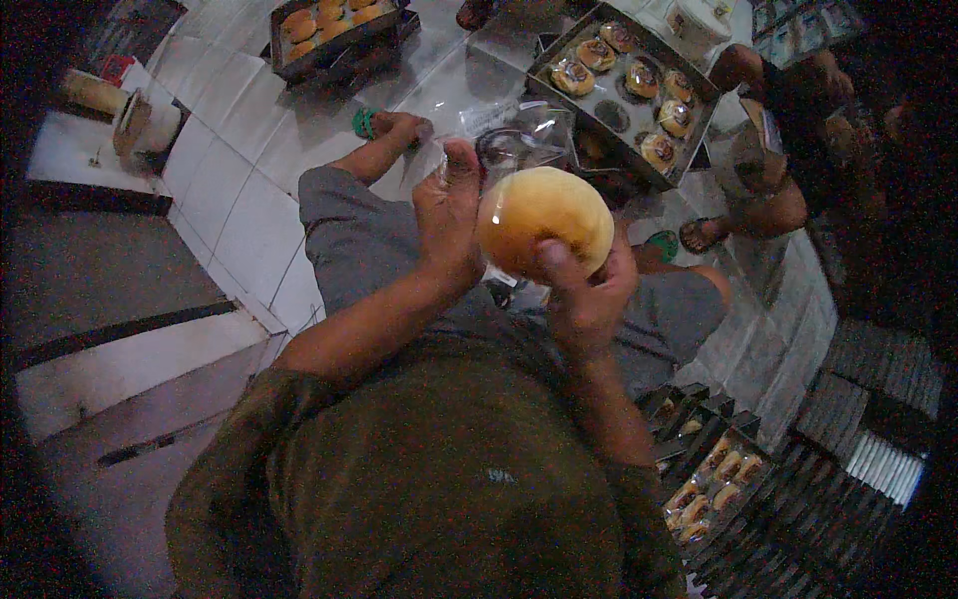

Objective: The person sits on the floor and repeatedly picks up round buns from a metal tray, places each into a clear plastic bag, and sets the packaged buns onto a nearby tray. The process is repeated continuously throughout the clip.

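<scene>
A round golden bread bun (550,221) is held up between my hands, over my lap. My right hand (591,292) grips it from below and the right, with the thumb pressed on its near face. On its left side my left hand (453,217) stands upright and holds a clear plastic bag (426,153), which seems to reach over the bun's left edge. More clear plastic bags (531,135) lie just beyond the bun. Past them, a dark metal tray (621,161) holds several topped round buns (641,77), some with clear wrapping.
Another tray (278,45) of golden buns (329,15) stands at the top left on the tiled floor (247,135). A person's bare leg (771,202) is beside the topped buns' tray, at the right. Trays with filled rolls (726,468) sit at the lower right. A white tub (700,19) stands at the top.
</scene>
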Demonstrator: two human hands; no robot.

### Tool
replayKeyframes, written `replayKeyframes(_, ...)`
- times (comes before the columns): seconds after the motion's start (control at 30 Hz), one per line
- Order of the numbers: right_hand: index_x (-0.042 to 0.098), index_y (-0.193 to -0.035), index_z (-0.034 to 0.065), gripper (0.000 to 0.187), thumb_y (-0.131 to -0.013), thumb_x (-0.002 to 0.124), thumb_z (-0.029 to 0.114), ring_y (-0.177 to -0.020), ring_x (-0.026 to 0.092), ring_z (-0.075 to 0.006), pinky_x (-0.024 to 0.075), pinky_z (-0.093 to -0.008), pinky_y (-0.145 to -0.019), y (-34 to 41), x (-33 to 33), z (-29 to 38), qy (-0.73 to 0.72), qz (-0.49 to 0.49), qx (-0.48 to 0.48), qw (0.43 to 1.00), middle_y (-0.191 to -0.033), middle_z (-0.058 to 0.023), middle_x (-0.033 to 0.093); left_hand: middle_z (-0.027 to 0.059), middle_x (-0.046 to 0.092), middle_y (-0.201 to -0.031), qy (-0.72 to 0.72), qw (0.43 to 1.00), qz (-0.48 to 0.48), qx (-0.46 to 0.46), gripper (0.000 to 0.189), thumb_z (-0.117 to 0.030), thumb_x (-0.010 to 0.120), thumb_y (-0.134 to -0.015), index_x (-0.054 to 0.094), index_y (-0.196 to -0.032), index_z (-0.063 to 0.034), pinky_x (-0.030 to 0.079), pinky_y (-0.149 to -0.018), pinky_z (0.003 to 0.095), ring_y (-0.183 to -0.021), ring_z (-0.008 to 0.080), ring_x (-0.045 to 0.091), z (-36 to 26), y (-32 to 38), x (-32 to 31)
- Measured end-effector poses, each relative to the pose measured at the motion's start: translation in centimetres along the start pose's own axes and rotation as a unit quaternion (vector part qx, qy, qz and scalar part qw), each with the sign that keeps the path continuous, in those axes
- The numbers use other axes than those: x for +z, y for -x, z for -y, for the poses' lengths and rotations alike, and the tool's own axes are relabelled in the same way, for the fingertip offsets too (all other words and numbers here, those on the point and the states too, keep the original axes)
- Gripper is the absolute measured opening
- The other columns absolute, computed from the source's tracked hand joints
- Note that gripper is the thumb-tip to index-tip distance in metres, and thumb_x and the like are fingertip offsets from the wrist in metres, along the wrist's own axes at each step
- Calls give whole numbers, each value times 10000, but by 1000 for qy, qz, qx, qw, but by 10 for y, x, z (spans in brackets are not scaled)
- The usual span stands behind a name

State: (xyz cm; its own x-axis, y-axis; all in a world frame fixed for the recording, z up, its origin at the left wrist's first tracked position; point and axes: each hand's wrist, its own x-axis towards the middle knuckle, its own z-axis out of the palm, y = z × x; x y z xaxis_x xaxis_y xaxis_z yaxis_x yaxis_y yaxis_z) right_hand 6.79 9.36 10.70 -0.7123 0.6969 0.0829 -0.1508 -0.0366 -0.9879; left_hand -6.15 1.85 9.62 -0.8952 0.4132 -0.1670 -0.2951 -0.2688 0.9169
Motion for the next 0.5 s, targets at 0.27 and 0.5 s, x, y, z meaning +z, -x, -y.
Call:
replayKeyframes(0.27,547,-1284,-24,464,-894,727,152,-1090,671,-281,557,-441,-960,12,-3,-11,-166,-179,-47,969,-1183,-130,658,94,709,-1074,291,933,22,-210,550,-568,477,-1024,620,-1143,-51,590,-857,341,-1014,210,700,8,-17,-12)
replayKeyframes(0.5,588,-1241,4,472,-866,786,211,-1070,683,-261,565,-417,-939,29,-9,-11,149,-77,-107,980,-1157,-123,677,106,707,-1117,303,906,103,-277,562,-569,498,-1014,608,-1203,-51,582,-908,381,-1054,232,697,26,-25,-34)
